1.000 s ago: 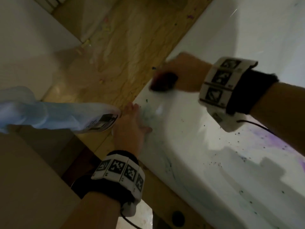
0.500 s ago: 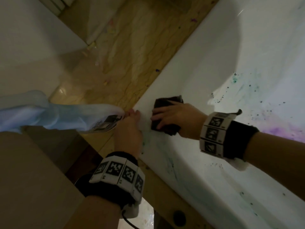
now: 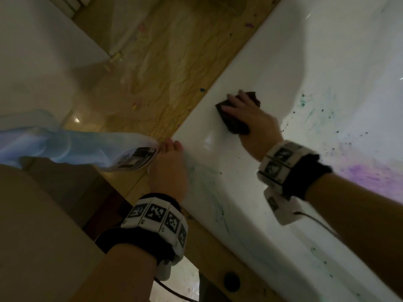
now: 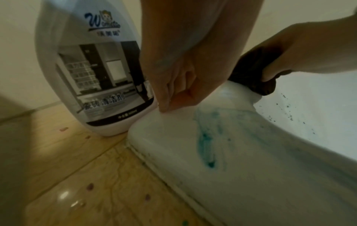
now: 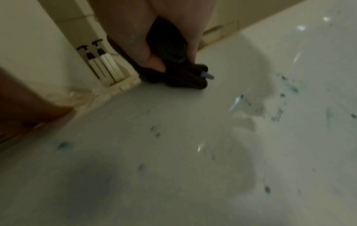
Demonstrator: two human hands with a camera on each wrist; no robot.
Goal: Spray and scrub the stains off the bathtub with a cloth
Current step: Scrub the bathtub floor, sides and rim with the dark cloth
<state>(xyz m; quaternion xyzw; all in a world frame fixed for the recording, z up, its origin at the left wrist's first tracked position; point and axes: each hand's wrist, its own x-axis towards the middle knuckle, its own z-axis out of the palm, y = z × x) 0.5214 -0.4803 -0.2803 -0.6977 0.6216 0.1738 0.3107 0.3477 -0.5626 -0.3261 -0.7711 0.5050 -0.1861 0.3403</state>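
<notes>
Presses crumpled dark brown cloth (image 3: 234, 125) onto glossy white bathtub rim (image 3: 213, 149) with right grip (image 3: 255, 125), fingers (image 3: 235, 110) curled round and half hiding it. Rests left grip (image 3: 169, 168), bent-fingered and holding nothing, on the rim just beside a white plastic cleaner bottle (image 3: 87, 147), top cut off. Shows blurred teal smear (image 4: 206, 145) right of left grip.

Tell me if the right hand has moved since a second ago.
Yes. The right hand with the cloth slid down the rim toward the bottle, then back up away from it, ending about where it began.
</notes>
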